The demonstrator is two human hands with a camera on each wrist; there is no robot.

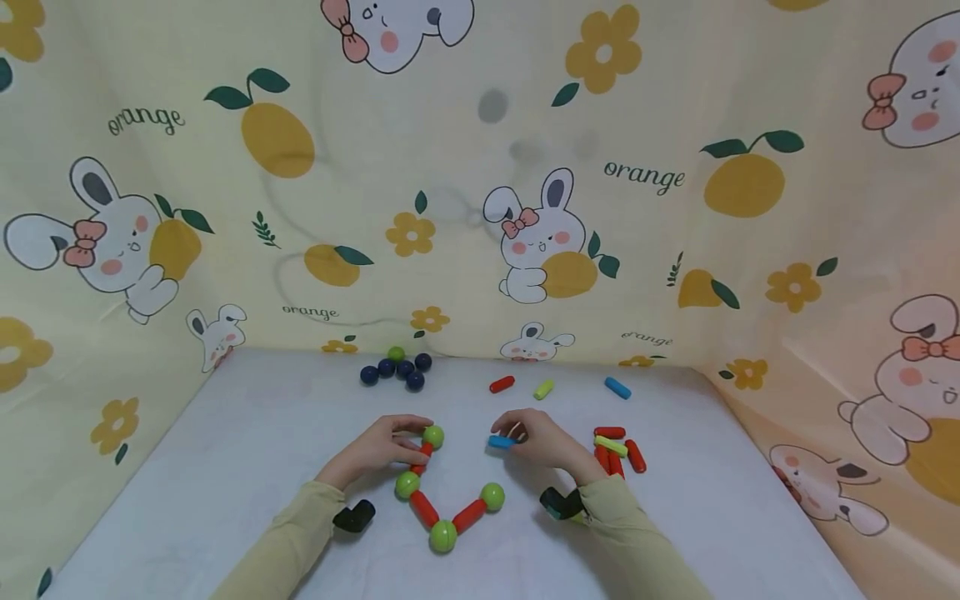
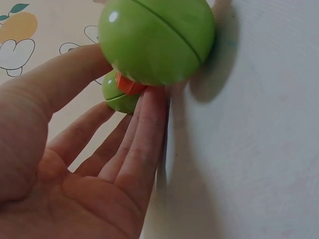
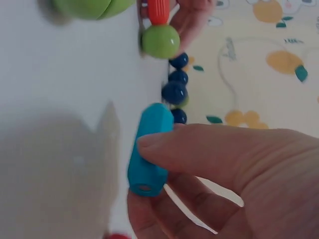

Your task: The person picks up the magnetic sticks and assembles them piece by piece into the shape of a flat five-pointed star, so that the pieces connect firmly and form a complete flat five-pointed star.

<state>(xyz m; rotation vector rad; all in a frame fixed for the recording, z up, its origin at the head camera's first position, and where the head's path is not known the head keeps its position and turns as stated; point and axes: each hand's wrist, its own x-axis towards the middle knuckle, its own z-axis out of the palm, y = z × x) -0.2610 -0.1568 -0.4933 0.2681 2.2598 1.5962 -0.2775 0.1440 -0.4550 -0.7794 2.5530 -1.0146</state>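
Note:
A blue magnetic stick with a metal dot on its end is pinched between thumb and fingers of my right hand, raised above the table. My left hand holds the upper end of a chain, its thumb by a red stick and its fingertips at the top green ball. The chain zigzags through a second green ball, a red stick, the lowest green ball and another red stick to a green ball at its right end. The fingers partly cover the upper red stick.
Several dark blue balls and a green ball cluster at the back left. Loose red, yellow-green and blue sticks lie at the back. Beside my right forearm is a pile of sticks. A patterned cloth stands behind the table.

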